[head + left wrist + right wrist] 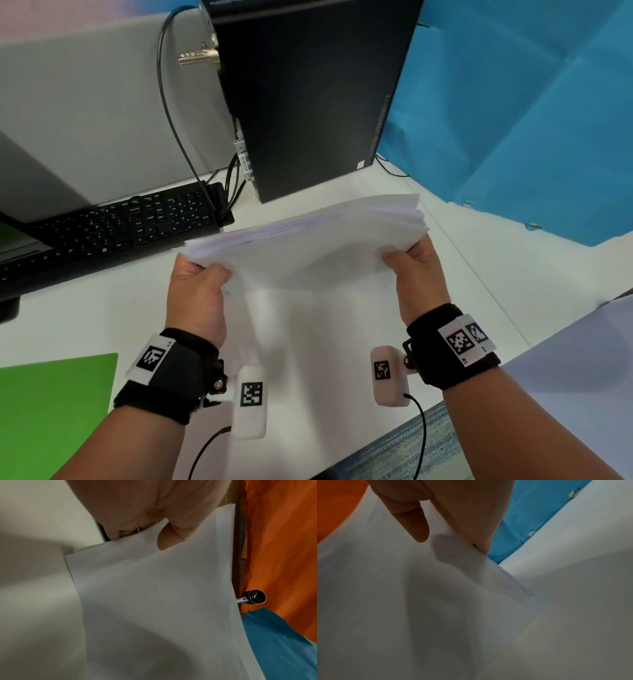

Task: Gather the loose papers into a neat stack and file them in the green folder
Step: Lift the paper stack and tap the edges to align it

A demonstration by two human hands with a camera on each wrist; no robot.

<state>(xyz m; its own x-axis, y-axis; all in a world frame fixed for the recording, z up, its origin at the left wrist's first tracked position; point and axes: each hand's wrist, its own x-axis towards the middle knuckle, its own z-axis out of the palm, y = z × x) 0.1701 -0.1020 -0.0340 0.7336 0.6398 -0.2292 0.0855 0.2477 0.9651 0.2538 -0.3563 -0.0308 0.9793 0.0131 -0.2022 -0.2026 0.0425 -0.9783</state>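
The wide white desk [102,322] is lying under everything, and a tall black computer tower [308,96] is standing upright at its far side, with a black keyboard [116,226] lying to the left of it. Behind the tower a blue sheet [531,120] is hanging. I am holding the thick stack of white paper sheets [308,246] above the desk, in front of the tower, its far edges fanned unevenly. The flat green folder [58,407] is lying on the desk at my near left, well apart from the stack. My left hand [197,291] is pinching the stack's left end, thumb on top. My right hand [416,274] is pinching the right end the same way, fingers hidden beneath.
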